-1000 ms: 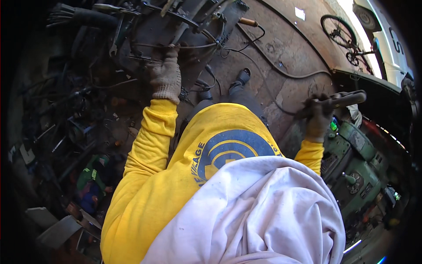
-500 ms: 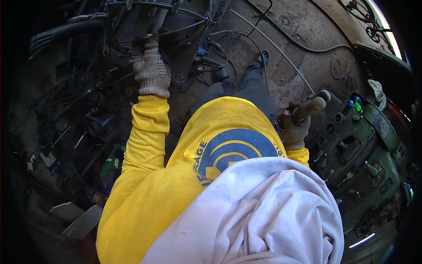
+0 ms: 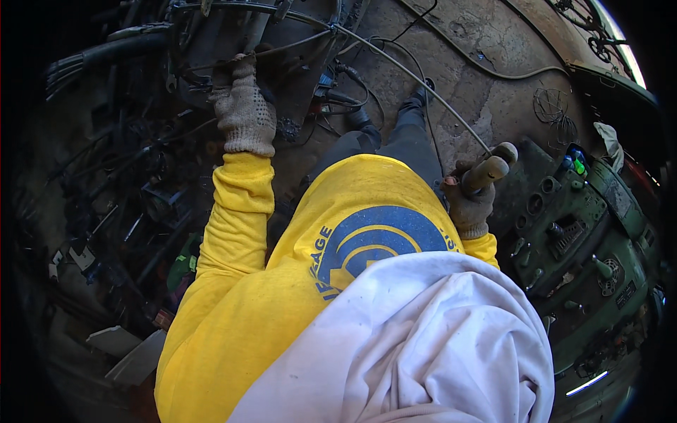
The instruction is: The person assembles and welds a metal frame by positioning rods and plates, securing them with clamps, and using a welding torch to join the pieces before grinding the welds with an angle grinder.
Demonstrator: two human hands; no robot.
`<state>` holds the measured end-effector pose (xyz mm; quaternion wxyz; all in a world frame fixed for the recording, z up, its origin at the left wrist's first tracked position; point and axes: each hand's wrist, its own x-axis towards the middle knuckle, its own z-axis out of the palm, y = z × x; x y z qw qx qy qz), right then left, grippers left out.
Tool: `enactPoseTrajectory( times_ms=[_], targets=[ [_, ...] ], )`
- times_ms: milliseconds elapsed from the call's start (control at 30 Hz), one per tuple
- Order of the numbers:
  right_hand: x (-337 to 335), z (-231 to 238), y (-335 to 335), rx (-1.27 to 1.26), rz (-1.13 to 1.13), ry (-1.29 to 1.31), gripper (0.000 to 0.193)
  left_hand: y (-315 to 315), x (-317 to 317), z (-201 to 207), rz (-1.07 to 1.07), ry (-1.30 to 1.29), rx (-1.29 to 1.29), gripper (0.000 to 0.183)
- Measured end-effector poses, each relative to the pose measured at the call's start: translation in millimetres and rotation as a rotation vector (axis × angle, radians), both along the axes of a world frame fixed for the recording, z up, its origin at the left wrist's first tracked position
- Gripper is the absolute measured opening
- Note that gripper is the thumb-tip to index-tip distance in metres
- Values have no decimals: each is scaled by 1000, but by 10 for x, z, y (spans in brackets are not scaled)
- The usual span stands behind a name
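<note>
My left hand (image 3: 245, 113), in a knitted grey glove, reaches to the metalwork at the upper left. Its fingers are closed near a grey bar (image 3: 257, 32) and a thin curved rod (image 3: 300, 44); what they grip is hidden. At the right, my gloved right hand (image 3: 471, 204) is wrapped round a tool with thick, rounded tan ends (image 3: 486, 173). From that tool a long thin metal rod (image 3: 423, 84) runs up and left to the curved metal frame (image 3: 282, 13). One bare fingertip shows on the right hand.
A green machine (image 3: 564, 233) with levers and knobs stands close on my right. Cables (image 3: 486, 70) lie across the floor, and a wire coil (image 3: 553, 116) rests beyond. Dark metal clutter (image 3: 127, 204) fills the left side. My feet (image 3: 423, 92) are ahead.
The long rod's far end has swung left and now meets or overlaps the curved frame. My right hand's tool has shifted slightly left. My left hand stays almost still.
</note>
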<state>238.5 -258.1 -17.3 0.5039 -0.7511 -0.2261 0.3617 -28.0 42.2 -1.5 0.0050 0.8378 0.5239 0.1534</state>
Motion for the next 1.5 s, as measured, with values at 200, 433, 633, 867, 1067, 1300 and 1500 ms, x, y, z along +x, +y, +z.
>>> enactPoseTrajectory(
  times_ms=[200,433,633,867,1067,1300,1500],
  targets=[
    [-9,6,-6,-7,50,-8,34,-4,-6,-12,-7,-1,23,62],
    [-30,56,38,-23,66,-6,32,24,-6,-24,-19,-3,-1,61],
    [-21,11,16,-13,58,24,32,-49,50,54,40,17,-12,60],
    [-16,82,38,-27,67,9,33,20,-49,-63,-54,-63,8,63],
    [-23,72,24,-25,66,-37,33,-16,16,26,27,24,-35,66],
    [-9,104,28,-45,73,-38,34,-7,-30,-9,-38,-12,-35,80],
    [-35,114,37,-37,33,-29,34,-19,-9,3,-16,6,-28,74]
  ],
)
